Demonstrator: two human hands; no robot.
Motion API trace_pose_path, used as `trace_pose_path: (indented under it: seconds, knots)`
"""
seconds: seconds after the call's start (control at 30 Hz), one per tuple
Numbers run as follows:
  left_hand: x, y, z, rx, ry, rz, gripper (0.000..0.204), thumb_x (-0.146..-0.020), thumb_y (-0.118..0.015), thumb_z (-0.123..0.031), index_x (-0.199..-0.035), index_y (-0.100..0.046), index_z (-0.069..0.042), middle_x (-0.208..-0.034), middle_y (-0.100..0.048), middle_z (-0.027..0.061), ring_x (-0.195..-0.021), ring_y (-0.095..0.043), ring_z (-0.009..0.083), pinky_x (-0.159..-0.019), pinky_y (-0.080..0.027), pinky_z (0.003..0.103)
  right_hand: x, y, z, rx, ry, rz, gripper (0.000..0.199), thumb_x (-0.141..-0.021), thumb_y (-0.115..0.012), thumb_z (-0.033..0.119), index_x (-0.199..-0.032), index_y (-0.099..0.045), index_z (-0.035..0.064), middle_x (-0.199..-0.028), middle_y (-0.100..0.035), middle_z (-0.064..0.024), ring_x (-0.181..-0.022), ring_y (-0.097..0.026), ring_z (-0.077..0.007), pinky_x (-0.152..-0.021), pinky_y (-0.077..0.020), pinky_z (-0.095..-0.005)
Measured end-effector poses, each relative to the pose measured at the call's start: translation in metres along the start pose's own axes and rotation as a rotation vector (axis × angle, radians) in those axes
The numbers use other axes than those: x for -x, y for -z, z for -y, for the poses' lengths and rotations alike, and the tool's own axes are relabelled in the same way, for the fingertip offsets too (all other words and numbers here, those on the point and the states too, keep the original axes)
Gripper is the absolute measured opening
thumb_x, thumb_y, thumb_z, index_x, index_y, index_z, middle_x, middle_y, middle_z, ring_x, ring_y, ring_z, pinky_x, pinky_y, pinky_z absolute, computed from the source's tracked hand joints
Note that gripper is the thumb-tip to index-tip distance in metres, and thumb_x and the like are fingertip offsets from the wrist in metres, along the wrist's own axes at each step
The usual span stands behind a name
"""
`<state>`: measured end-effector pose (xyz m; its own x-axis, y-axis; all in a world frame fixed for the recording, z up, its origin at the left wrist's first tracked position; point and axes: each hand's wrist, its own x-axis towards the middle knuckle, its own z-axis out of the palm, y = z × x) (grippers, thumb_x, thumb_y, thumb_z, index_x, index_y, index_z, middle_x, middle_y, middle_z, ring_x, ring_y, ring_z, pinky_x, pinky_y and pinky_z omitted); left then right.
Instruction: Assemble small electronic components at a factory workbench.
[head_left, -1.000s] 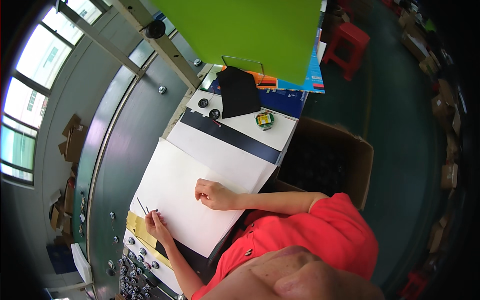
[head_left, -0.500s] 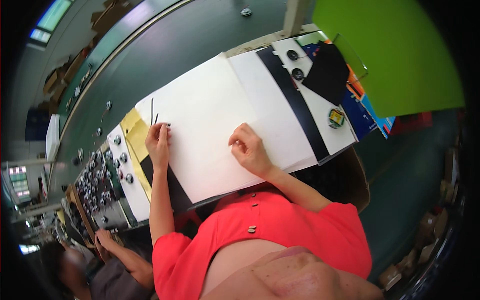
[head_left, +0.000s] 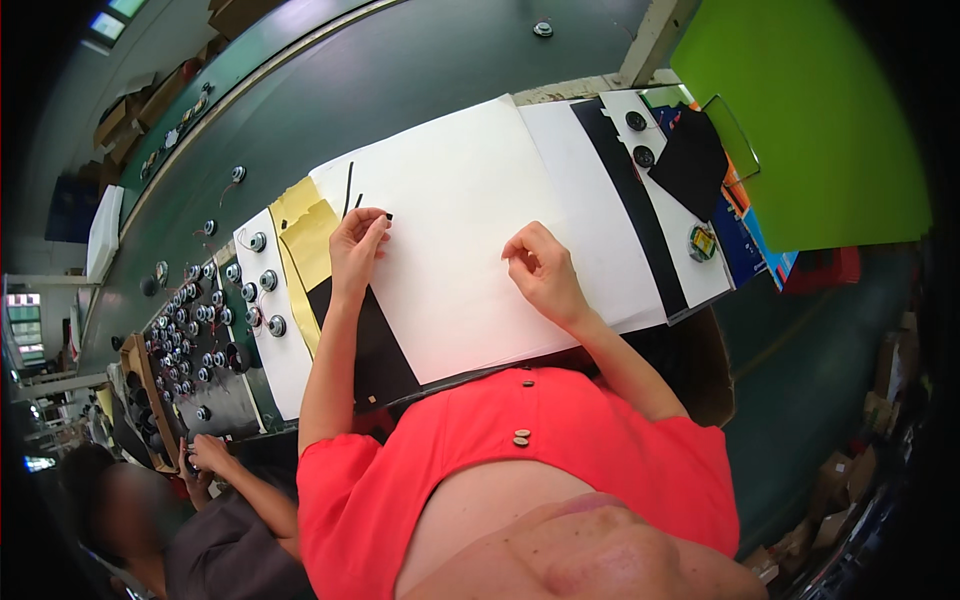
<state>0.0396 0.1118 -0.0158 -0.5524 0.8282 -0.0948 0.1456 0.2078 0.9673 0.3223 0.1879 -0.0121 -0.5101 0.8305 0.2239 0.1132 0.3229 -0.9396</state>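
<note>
My left hand [head_left: 358,255] pinches a small black piece [head_left: 389,217] between thumb and fingertips, just above the white sheet [head_left: 450,190]. Two thin black strips, a longer one [head_left: 349,185] and a shorter one [head_left: 358,203], lie on the sheet close beyond that hand. Over the right part of the sheet, my right hand [head_left: 548,278] is closed, thumb against curled fingers. Whatever it may hold is too small to make out. Yellow paper [head_left: 308,240] and a black sheet [head_left: 375,345] lie beside my left forearm.
Several small round speakers [head_left: 270,280] with wires stand at the left. Beyond them a co-worker's hands [head_left: 208,455] work near a cardboard box [head_left: 145,400]. At the right lie two black round parts [head_left: 636,121], a black cloth-like sheet [head_left: 692,165], a yellow-green coil [head_left: 702,242] and a green panel [head_left: 800,120].
The whole view has shifted, so the table appears farther right. My left hand still pinches the black piece, and my right hand stays closed. The co-worker's hands have moved slightly.
</note>
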Motion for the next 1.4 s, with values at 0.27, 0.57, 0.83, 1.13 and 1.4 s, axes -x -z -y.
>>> trace_pose_path:
  seconds: [0.27,0.57,0.83,1.13,1.4]
  knots:
    - [-0.045,-0.023,-0.043,0.080,-0.078,0.195,0.018,-0.096,-0.068,-0.018,-0.104,-0.069,-0.002,-0.090,-0.069,0.0032,-0.080,-0.065,0.0109,-0.067,-0.050,0.025,-0.049,-0.019,-0.005,0.171,0.081,0.179,0.010,-0.088,-0.058,-0.004,-0.094,-0.065,0.0005,-0.087,-0.064,-0.0083,-0.066,-0.059,-0.0142,-0.060,-0.0473,-0.0284]
    - [-0.167,-0.110,-0.055,0.148,-0.078,0.330,0.020,-0.091,-0.073,-0.019,-0.099,-0.072,-0.001,-0.082,-0.070,0.0033,-0.070,-0.063,0.0090,-0.065,-0.052,0.025,-0.064,-0.040,-0.028,0.162,0.146,0.138,0.008,-0.089,-0.060,-0.004,-0.094,-0.065,-0.0009,-0.088,-0.063,-0.0110,-0.066,-0.060,-0.0217,-0.061,-0.0480,-0.0320]
    - [-0.304,-0.188,-0.035,-0.053,-0.217,0.324,0.016,-0.087,-0.075,-0.019,-0.089,-0.074,-0.003,-0.076,-0.068,0.0024,-0.065,-0.060,0.0108,-0.063,-0.048,0.027,-0.069,-0.036,-0.027,0.069,0.119,0.124,0.010,-0.087,-0.059,-0.007,-0.093,-0.065,-0.0003,-0.090,-0.063,-0.0121,-0.071,-0.063,-0.0270,-0.063,-0.0499,-0.0356]
    - [-0.366,-0.265,-0.055,0.016,-0.249,0.221,0.015,-0.084,-0.077,-0.015,-0.092,-0.076,-0.003,-0.073,-0.066,-0.0002,-0.063,-0.053,0.0087,-0.059,-0.043,0.026,-0.066,-0.032,-0.029,0.062,0.078,0.131,0.012,-0.085,-0.059,-0.008,-0.092,-0.064,-0.0006,-0.094,-0.063,-0.0121,-0.077,-0.064,-0.0314,-0.068,-0.0524,-0.0391]
    - [-0.402,-0.274,-0.045,0.044,-0.238,0.158,0.015,-0.082,-0.073,-0.008,-0.094,-0.075,0.001,-0.079,-0.072,0.0073,-0.068,-0.064,0.0133,-0.064,-0.049,0.027,-0.065,-0.033,-0.029,0.115,0.109,0.156,0.014,-0.081,-0.059,-0.009,-0.091,-0.064,0.0005,-0.093,-0.061,-0.0108,-0.076,-0.063,-0.0290,-0.067,-0.0529,-0.0385]
